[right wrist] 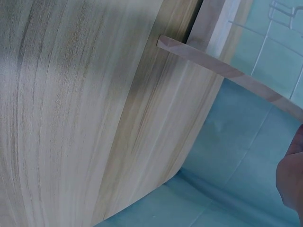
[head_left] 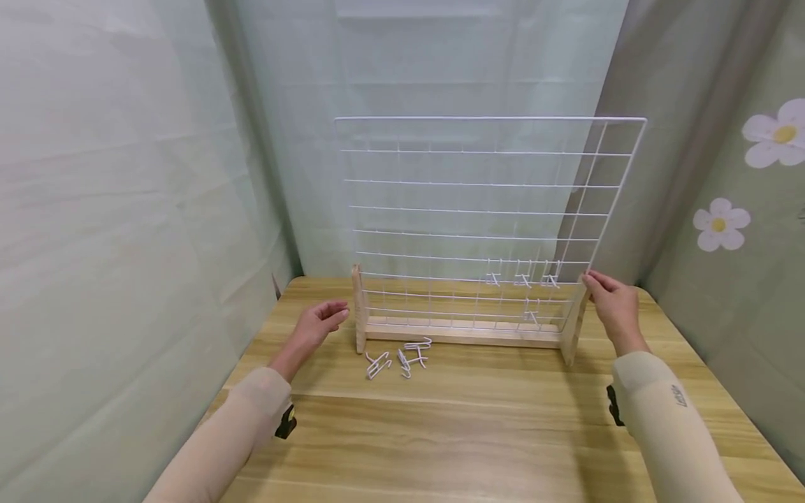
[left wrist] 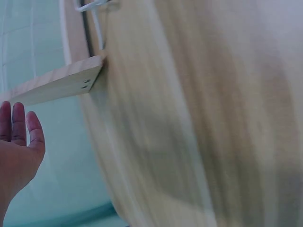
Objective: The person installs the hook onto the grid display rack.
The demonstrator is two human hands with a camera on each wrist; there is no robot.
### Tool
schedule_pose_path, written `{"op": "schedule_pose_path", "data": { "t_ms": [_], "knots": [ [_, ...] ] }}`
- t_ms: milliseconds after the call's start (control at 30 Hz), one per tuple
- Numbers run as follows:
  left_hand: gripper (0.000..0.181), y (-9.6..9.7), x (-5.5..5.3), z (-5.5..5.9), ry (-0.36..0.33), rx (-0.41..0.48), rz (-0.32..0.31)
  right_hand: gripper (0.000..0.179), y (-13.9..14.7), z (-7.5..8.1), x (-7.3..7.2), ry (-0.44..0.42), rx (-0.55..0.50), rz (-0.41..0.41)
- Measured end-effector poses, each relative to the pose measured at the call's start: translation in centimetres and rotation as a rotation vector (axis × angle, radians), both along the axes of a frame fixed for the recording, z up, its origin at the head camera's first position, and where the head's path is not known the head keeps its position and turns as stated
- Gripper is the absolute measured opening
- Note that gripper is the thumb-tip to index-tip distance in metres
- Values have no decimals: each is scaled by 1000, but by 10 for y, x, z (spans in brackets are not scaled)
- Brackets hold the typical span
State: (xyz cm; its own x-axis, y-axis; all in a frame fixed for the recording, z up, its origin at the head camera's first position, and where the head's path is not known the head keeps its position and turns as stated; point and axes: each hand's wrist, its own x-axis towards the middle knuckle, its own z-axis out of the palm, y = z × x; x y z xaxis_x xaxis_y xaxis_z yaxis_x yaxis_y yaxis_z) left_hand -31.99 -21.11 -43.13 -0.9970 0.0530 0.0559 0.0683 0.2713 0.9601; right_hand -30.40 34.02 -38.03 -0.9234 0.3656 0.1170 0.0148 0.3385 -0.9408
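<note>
A white wire grid rack [head_left: 474,185] stands upright in a wooden base [head_left: 465,334] with a side piece at each end. My right hand [head_left: 613,307] pinches the top of the right wooden side piece [head_left: 572,325] between thumb and fingers. My left hand [head_left: 319,323] is just left of the left wooden side piece [head_left: 360,307], its fingers extended and holding nothing. In the left wrist view, the fingertips are right at that side piece's edge. Several white wire hooks [head_left: 493,278] hang on the grid's lower right part.
Loose white wire hooks [head_left: 378,365] lie on the wooden table [head_left: 440,433] in front of the rack's left end. Pale green curtains [head_left: 151,230] surround the table at the back and sides; the right one bears white flowers [head_left: 721,224].
</note>
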Motion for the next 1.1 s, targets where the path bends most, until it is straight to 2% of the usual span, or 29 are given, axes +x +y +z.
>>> {"op": "schedule_pose_path", "data": {
  "t_ms": [333,600,700,867,1067,1100],
  "knots": [
    [35,7,9,-23,-62,-70,-105,59,2,0,0,-13,-29,13],
    [30,14,16,-39,-64,-114,-121,60,0,3,0,-3,-92,19],
    [29,17,19,-43,-94,-118,-128,60,0,3,0,12,-129,24],
    [31,19,22,-47,-150,-101,-145,58,0,3,-1,19,-124,35],
    [31,20,20,-55,-121,-105,-167,60,0,3,-1,6,-133,29],
    [31,21,22,-52,-117,-105,-174,60,0,3,0,6,-137,27]
  ]
}}
